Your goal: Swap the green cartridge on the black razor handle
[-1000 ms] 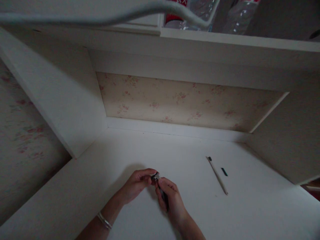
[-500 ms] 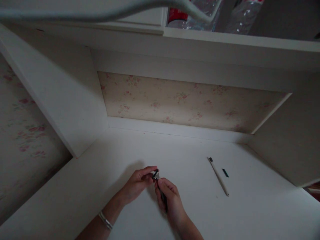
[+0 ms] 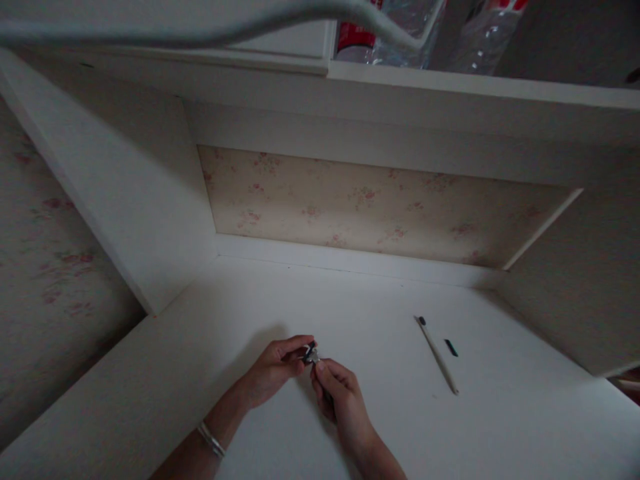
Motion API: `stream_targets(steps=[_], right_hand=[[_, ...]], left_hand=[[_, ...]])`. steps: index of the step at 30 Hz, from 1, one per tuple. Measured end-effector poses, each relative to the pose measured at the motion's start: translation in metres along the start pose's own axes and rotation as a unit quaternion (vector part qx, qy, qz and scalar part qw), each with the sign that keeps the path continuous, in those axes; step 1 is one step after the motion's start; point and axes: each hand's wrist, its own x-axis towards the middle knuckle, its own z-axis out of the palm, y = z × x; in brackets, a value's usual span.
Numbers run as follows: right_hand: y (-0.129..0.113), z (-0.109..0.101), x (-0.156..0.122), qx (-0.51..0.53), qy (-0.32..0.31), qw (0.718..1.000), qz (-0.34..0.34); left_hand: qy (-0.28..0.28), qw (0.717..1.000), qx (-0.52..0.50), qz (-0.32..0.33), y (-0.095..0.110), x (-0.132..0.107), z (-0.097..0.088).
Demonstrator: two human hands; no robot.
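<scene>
Both hands meet low over a white desk [image 3: 280, 293]. My left hand [image 3: 274, 368] pinches the tip of a small dark pen-like object [image 3: 311, 353], which has a silvery part at its end. My right hand [image 3: 336, 395] is closed round the dark body of that same object just below. A silver bracelet [image 3: 210, 441] sits on my left wrist. The object's lower part is hidden inside my right hand.
A thin white stick with a dark end [image 3: 436, 355] lies to the right on the desk, with a small dark piece [image 3: 451, 347] beside it. Floral wallpaper [image 3: 370, 207] backs the alcove. Plastic bottles [image 3: 400, 30] stand on the shelf above.
My hands stay in place, and the fingertips have shifted slightly on the small object. The view has drifted a little.
</scene>
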Motion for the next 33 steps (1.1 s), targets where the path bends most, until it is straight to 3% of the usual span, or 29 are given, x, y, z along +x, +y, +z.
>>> stream_targets(steps=[6, 12, 21, 33], right_hand=[[-0.002, -0.002, 0.0, -0.019, -0.004, 1.0, -0.012], [-0.002, -0.008, 0.0, 0.023, -0.066, 0.997, 0.044], [-0.004, -0.001, -0.001, -0.014, -0.036, 0.999, -0.013], [-0.004, -0.001, -0.002, 0.021, -0.083, 0.996, -0.013]], left_hand=[[-0.015, 1.0, 0.008, -0.004, -0.003, 0.0, -0.004], [-0.043, 0.999, 0.027, 0.004, 0.001, -0.002, -0.006], [-0.039, 0.999, 0.006, 0.023, 0.0, -0.001, 0.0], [-0.056, 0.998, 0.03, 0.021, 0.007, -0.001, 0.001]])
